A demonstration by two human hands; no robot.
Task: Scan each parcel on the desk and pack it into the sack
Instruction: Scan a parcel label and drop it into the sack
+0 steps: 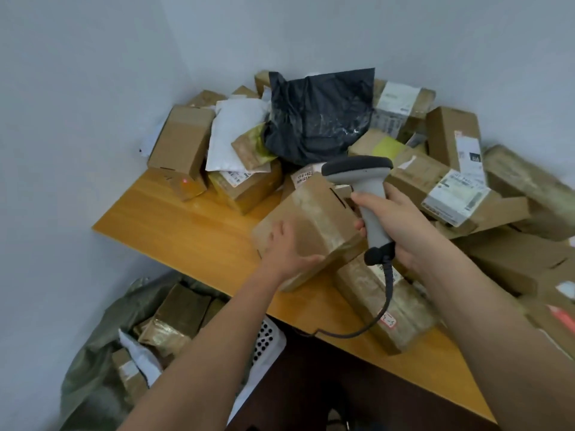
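Parcel sorting room; desk point(193, 222) heaped with parcels point(448, 188) (labelled), scanner point(357, 169)

Just behind the grey scanner point(361, 181), a parcel's white label point(304, 177) reads roughly "1602"; every other label around it is too blurred to read.

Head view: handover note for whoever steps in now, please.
Left hand: grips a taped cardboard box, tilted at the desk front.
Right hand: holds the scanner; its red dot lies on another box at the far left, not this one.
Done: several parcels lie in the green sack on the floor.
Left: scan this box, sack it, then clear the pile behind.
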